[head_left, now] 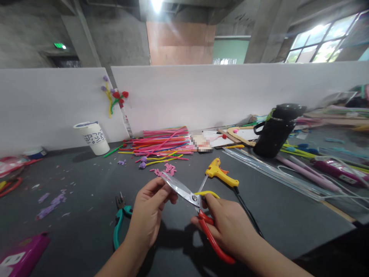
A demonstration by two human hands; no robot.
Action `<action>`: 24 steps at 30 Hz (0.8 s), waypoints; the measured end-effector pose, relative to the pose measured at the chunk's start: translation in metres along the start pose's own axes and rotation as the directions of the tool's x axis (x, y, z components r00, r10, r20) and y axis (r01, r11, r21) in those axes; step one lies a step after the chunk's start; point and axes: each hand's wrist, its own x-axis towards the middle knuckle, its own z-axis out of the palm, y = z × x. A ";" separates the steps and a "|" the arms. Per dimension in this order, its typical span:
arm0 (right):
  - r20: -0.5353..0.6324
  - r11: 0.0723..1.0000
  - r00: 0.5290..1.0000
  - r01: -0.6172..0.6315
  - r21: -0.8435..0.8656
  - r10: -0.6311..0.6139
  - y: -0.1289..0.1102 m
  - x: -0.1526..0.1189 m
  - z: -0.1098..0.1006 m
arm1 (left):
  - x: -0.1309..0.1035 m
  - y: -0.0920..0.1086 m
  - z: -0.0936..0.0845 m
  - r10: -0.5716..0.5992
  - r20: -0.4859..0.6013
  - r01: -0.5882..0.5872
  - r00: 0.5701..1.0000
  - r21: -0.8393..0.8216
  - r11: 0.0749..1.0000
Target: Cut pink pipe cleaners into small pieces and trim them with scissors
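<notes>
My right hand (230, 225) is wrapped round the red handle of a pair of scissors (181, 191). A yellow curved piece (211, 193) shows above its fingers; whether it is part of the handle I cannot tell. The blades stand apart and point up to the left, their tip above the fingers of my left hand (151, 207). Those fingers are pinched together beside the blade, and what they hold is hidden. Just beyond the tip lies a small heap of cut pink pipe cleaner pieces (169, 169). Teal-handled pliers (118, 223) lie left of my left wrist.
A yellow glue gun (221, 173) lies beyond my right hand, its black cord running beneath the forearm. Bundled pipe cleaners (161, 144) lie at the back between a white cup (93, 138) and a black jug (275, 130). Purple scraps (52, 204) are scattered at left.
</notes>
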 end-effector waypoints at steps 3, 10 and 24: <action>-0.006 1.000 1.000 0.001 -0.006 -0.001 -0.001 0.000 -0.001 | 0.000 0.000 0.000 0.001 -0.004 -0.001 1.000 -0.006 1.000; -0.002 1.000 1.000 0.010 -0.027 -0.010 0.000 -0.001 0.000 | 0.000 0.000 -0.002 0.003 0.000 -0.003 1.000 -0.023 1.000; 0.080 0.906 0.984 -0.179 0.385 0.160 0.000 0.004 0.000 | 0.001 -0.004 -0.004 -0.117 0.094 0.117 0.989 0.012 0.993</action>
